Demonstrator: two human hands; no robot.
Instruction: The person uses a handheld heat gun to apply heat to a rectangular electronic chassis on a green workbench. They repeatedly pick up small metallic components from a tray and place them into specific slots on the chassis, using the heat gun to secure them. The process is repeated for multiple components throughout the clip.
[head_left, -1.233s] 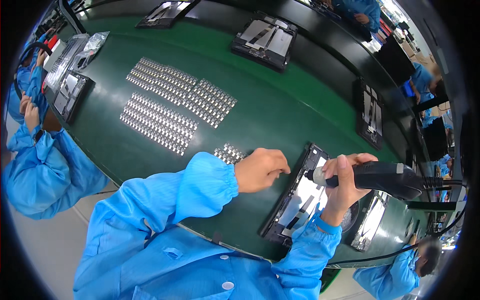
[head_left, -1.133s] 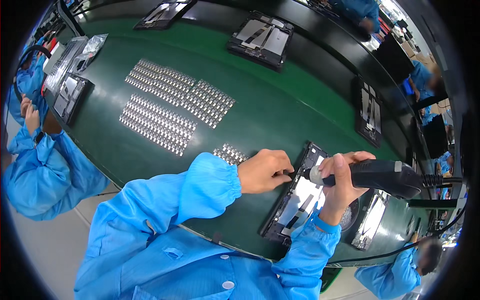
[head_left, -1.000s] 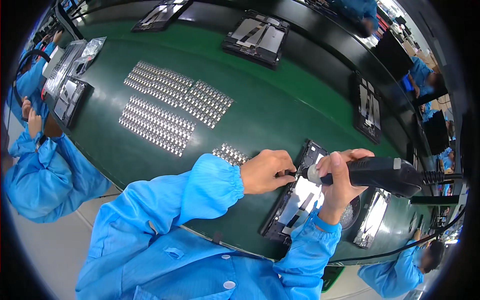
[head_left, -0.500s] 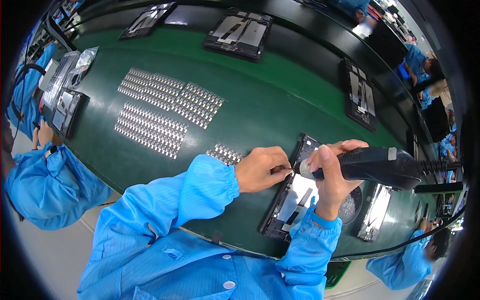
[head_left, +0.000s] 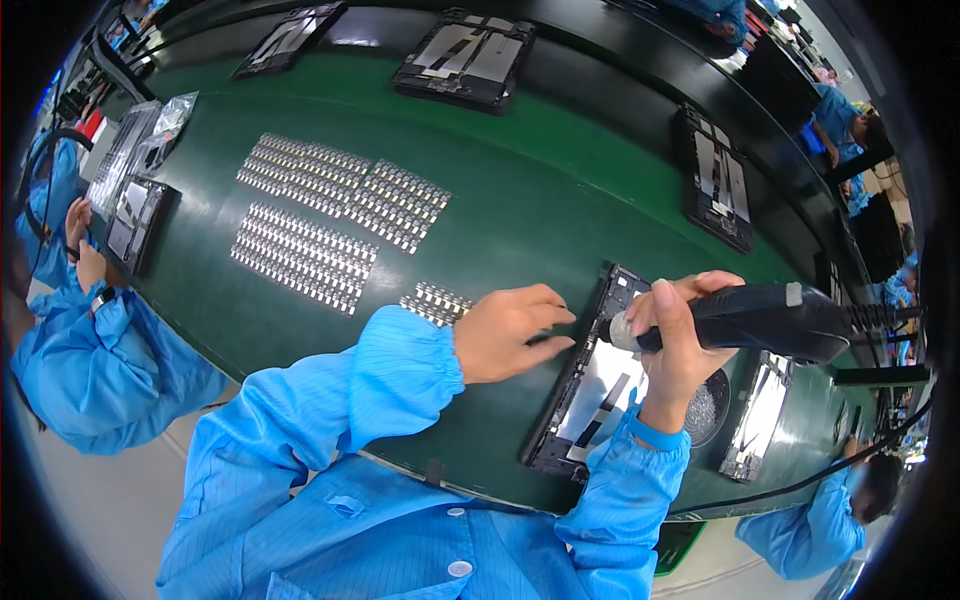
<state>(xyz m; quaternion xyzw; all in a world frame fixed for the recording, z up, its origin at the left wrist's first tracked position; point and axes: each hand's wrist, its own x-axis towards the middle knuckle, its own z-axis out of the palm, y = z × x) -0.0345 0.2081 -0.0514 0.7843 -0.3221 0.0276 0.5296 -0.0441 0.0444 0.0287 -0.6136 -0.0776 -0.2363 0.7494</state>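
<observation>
A black corded electric screwdriver (head_left: 760,320) lies nearly level in my right hand (head_left: 672,365), its tip end pointing left over an opened tablet-like device (head_left: 600,390). That device has a black frame and pale silver panels inside, and the hand and tool hide part of it. My left hand (head_left: 508,335) hovers just left of the device's edge. Its thumb and fingers are apart, and nothing shows between them. Beside its wrist lies a small group of little metallic parts in rows (head_left: 432,302), partly covered by the hand. The screwdriver's tip is hidden.
Larger sheets of small parts (head_left: 305,258) lie left on the green table (head_left: 480,210). More opened devices (head_left: 465,60) stand along the back and right (head_left: 755,420). A round dish of tiny pieces (head_left: 705,408) sits behind my right wrist. A black cable (head_left: 800,490) curves at right. Co-workers (head_left: 110,350) sit nearby.
My left hand has drawn back left from the device, and its pinched fingers have spread. My right hand and the screwdriver have shifted slightly right.
</observation>
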